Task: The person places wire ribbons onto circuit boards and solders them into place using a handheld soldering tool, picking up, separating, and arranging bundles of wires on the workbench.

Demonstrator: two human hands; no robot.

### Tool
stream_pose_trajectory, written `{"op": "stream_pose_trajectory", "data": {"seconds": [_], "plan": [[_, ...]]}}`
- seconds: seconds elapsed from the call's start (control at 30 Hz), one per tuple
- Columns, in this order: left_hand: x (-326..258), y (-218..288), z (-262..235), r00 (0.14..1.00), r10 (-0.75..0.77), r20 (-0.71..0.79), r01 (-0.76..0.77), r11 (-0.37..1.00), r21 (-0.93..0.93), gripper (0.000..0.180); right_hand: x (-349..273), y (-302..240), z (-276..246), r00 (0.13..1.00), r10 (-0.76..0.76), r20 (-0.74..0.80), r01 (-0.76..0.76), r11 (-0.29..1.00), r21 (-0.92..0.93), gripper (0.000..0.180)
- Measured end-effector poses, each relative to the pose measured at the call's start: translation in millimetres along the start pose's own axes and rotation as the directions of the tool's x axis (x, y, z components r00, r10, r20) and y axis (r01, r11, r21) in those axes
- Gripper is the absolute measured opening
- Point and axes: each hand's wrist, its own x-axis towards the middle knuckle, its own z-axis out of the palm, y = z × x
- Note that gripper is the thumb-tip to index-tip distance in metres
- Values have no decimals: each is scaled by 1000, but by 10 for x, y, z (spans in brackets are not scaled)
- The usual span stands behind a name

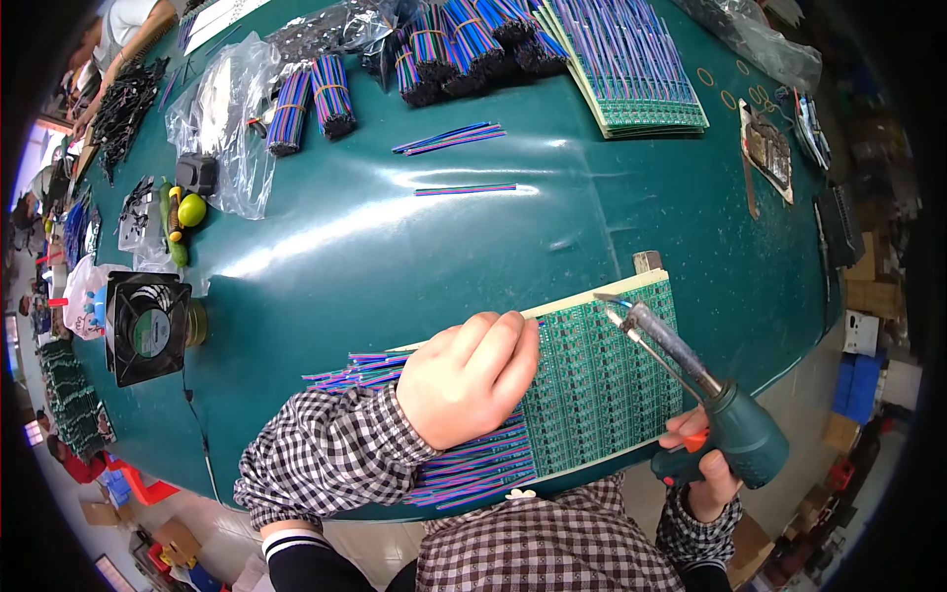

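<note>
Tabletop [414, 266]: board [602, 375] (beneath left fingers [498, 347]).

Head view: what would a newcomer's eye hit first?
The dark green pistol-shaped soldering gun in the bare right hand stands out at lower right, its tip near the far edge of a green circuit-board panel. Next come the rubber-banded bundles of blue and purple wires at top centre and the black square fan at left.
</note>
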Motion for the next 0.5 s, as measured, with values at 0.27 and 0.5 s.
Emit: {"op": "stream_pose_trajectory", "data": {"seconds": [0.27, 0.5], "plan": [[-18, -19, 5, 1000, -13, -2, 13, 1000, -18, 38, -169, 65, 35, 991, 130, 21, -130, 991, -12, 54], [-17, -14, -6, 1000, -19, 6, 19, 999, -29, 37, -143, 161, 29, 974, 218, 59, -222, 972, 75, 67]]}}
